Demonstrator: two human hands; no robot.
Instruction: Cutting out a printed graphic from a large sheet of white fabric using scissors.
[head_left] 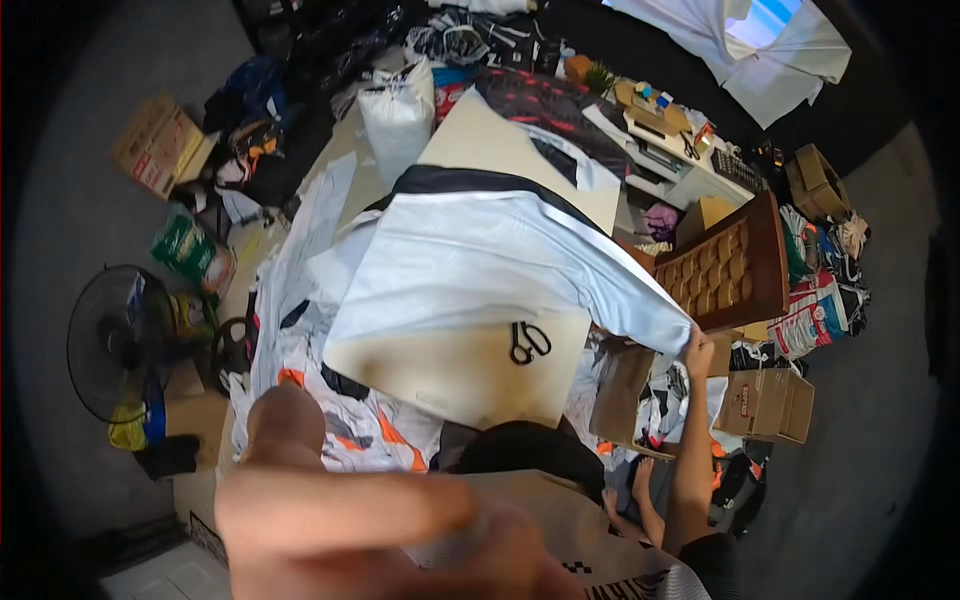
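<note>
A white garment with a black panel along its far edge (450,250) lies spread over a cream board (450,385). One long sleeve stretches toward the right, and my right hand (697,352) is closed on its end. My left hand (345,515) is raised very close to the camera at the lower left, large and blurred, away from the garment. How its fingers are held is smeared, and I cannot make out anything in them. Black-handled scissors (529,342) rest on the board just below the garment's near edge.
White and orange fabric pieces (370,430) crowd the board's near left side. A brown chair (725,265) and an open cardboard box (620,395) stand at the right. A full white sack (397,115) is at the back. A black fan (120,340) stands far left.
</note>
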